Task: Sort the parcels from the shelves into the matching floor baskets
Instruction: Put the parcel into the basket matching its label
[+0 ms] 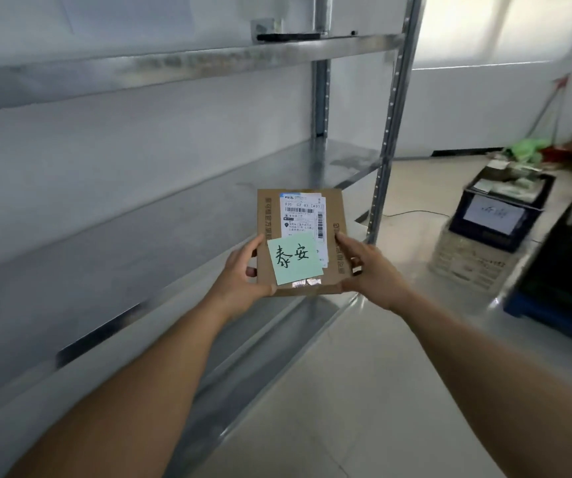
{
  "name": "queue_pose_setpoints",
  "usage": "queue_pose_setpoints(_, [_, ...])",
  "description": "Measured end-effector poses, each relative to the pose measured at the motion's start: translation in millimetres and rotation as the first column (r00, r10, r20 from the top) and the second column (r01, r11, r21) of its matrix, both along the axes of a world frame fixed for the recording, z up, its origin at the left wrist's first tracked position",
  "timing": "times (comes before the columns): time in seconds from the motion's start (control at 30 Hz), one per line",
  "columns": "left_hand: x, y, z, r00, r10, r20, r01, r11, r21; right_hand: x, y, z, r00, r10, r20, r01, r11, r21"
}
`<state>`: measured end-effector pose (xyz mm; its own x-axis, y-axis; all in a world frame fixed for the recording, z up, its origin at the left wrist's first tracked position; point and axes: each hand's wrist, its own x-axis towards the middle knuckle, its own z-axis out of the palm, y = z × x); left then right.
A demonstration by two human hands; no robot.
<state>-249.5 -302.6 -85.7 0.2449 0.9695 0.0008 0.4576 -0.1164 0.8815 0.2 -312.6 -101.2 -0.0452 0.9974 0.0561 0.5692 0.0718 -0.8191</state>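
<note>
A flat brown cardboard parcel [300, 241] is held up in the air between two bare hands, in front of the metal shelves [181, 215] and just past the front edge of the middle shelf. The left hand [243, 274] grips the parcel's left edge near the bottom corner, with the thumb on top and the fingers curled under. The right hand [369, 270] grips the right edge the same way, thumb lying on the top face. Both hands are closed around the parcel, not wide open.

On top of the parcel is a white shipping label [303, 219] with bar codes. A green sticky note [294, 258] with dark handwriting lies over the label's lower part, held by clear tape.

On the floor to the right stand baskets [495, 219] with parcels inside and white signs on their fronts. They are blurry and well apart from the hands.
</note>
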Motion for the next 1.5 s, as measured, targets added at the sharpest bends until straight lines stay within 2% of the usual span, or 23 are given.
queue_pose_setpoints(0.43, [210.7, 69.6, -20.6, 0.934, -0.356, -0.027, 0.354, 0.934, -0.038, 189.8, -16.6, -16.2, 0.945, -0.326, -0.022, 0.324, 0.944, -0.057])
queue_pose_setpoints(0.57, [276.8, 102.9, -29.7, 0.906, -0.421, -0.042, 0.418, 0.907, -0.051, 243.8, -4.3, -18.9, 0.906, -0.421, -0.038, 0.417, 0.905, -0.091])
queue_pose_setpoints(0.77, [379.3, 174.2, -38.7, 0.839, -0.544, -0.009, 0.541, 0.837, -0.084, 328.0, 36.9, -17.1, 0.851, -0.524, 0.016, 0.522, 0.844, -0.122])
queue_pose_setpoints(1.13, [551.4, 291.7, -38.3, 0.753, -0.658, -0.008, 0.656, 0.752, -0.068, 472.2, 124.0, -6.2, 0.771, -0.634, 0.067, 0.637, 0.761, -0.125])
queue_pose_setpoints(1.37, [675.0, 306.9, -52.4, 0.676, -0.736, 0.029, 0.735, 0.672, -0.086, 574.9, 124.7, -16.4, 0.695, -0.709, 0.121, 0.719, 0.686, -0.109])
queue_pose_setpoints(1.5, [754.4, 317.0, -61.9, 0.662, -0.747, 0.049, 0.748, 0.656, -0.106, 649.0, 129.5, -26.2, 0.679, -0.721, 0.135, 0.733, 0.672, -0.1])
